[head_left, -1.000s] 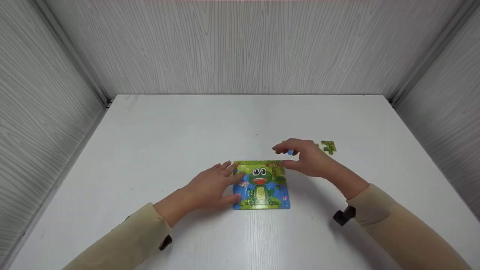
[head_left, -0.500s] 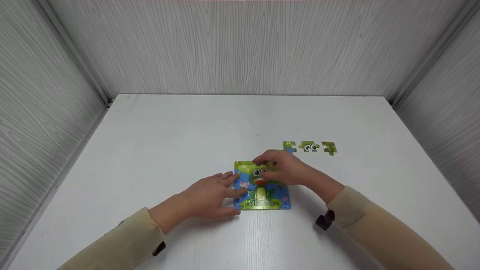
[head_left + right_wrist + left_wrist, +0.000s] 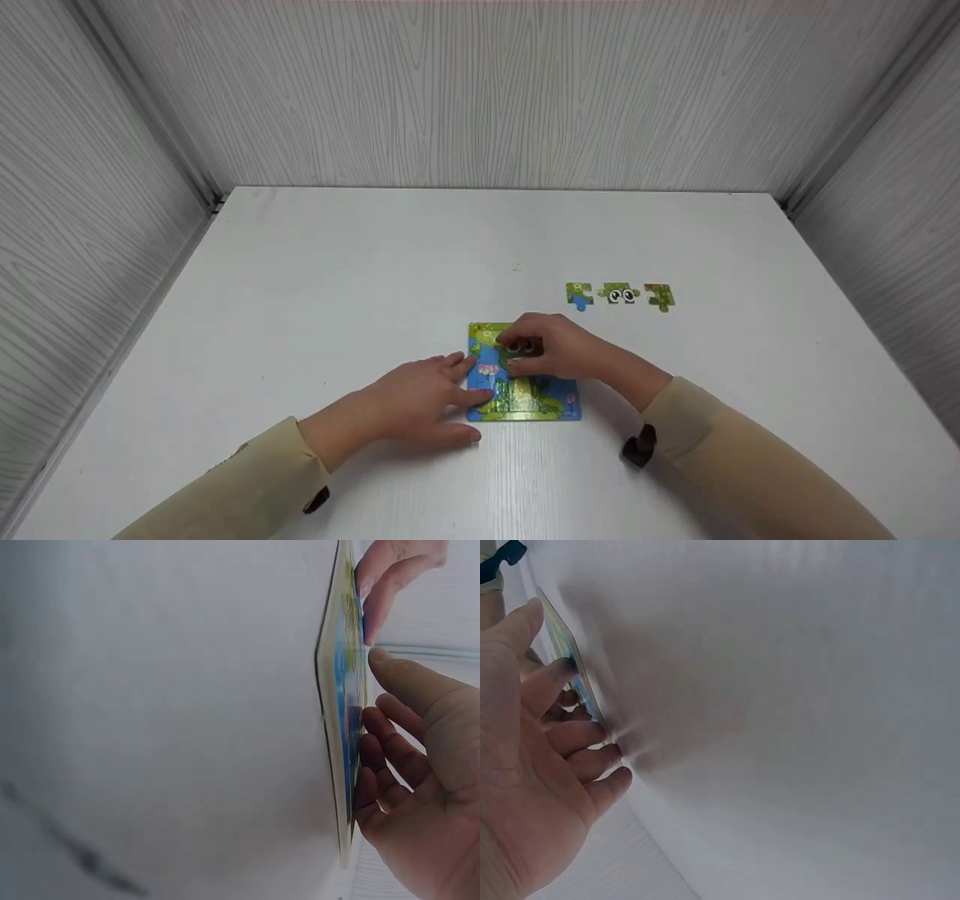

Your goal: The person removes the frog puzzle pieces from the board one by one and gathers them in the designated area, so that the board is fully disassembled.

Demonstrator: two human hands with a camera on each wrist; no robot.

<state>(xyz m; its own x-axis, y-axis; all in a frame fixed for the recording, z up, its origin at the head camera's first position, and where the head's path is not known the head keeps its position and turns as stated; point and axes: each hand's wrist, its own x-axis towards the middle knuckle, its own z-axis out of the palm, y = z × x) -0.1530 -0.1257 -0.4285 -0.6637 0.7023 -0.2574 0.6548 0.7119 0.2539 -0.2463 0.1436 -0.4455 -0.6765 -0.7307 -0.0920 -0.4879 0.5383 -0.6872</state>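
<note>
A square frog jigsaw puzzle (image 3: 525,409) lies flat on the white table. My left hand (image 3: 420,401) rests at its left side in the head view, fingers spread, some over the edge and the index finger on the picture. In the left wrist view, the left hand's (image 3: 540,750) fingers touch the puzzle's (image 3: 559,634) edge. My right hand (image 3: 562,346) is over the puzzle's upper part, bent fingertips and thumb apart on its surface, covering much of the frog's face. From the right wrist, the right hand (image 3: 442,757) touches the puzzle (image 3: 345,705); no piece shows between thumb and fingers.
Behind the puzzle, to the right, three loose jigsaw pieces lie in a row: a green-blue piece (image 3: 579,295), a piece with frog eyes (image 3: 620,295) and a green piece (image 3: 660,296). White wood-grain panels (image 3: 480,97) stand at the table's back and sides.
My right hand has moved left from beside the loose pieces onto the puzzle's upper part, uncovering them. My left hand has slid slightly toward me along the puzzle's left edge.
</note>
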